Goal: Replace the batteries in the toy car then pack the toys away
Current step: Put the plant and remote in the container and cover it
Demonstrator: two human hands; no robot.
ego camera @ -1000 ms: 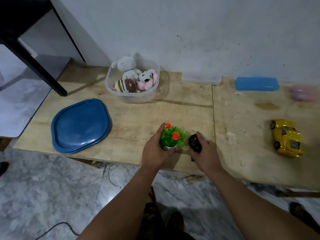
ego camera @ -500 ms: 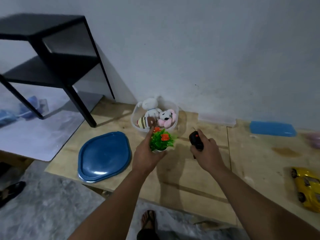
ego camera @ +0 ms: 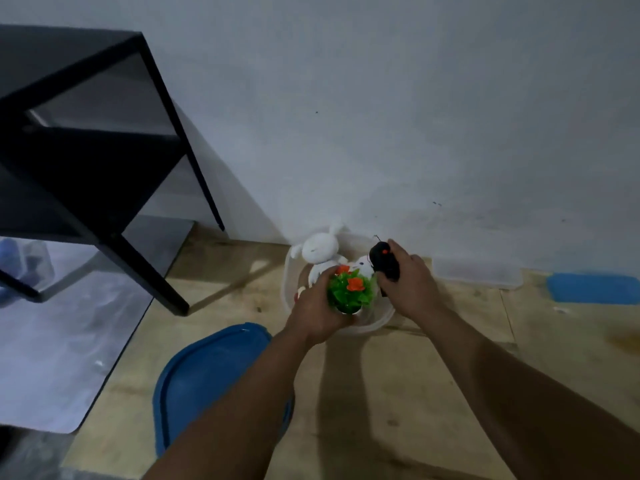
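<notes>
Item 1: left hand (ego camera: 317,311), fingers wrapped round plant (ego camera: 351,291), a small fake one w/ green leaves, orange flowers, white pot; held upright over the near part of tub (ego camera: 375,323). Item 2: right hand (ego camera: 408,282), clamped on remote (ego camera: 383,263), black w/ orange button, thin aerial at top; held above tub's right side, just beside plant. Item 3: tub, clear plastic, round-cornered, on surface (ego camera: 398,393) against wall (ego camera: 381,116); mostly hidden by both hands. Item 4: bunny (ego camera: 320,251), white plush, in tub at far-left, head and ear sticking above the rim. More plush behind plant, white and partly covered; can't tell what kind. Item 5: lid (ego camera: 204,375), blue, flat on surface near left edge, partly under left forearm, apart from tub. Item 6: case (ego camera: 594,288), blue, oblong, on surface at far right by wall. Item 7: clear box (ego camera: 476,276), low, against wall betw. tub and case. Item 8: shelf (ego camera: 86,150), black frame, left of surface, one leg standing on the surface's far-left corner area. Surface is pale plywood w/ a seam on the right and a brown stain at right edge. Toy car not in frame. Floor (ego camera: 52,341) grey, at left.
</notes>
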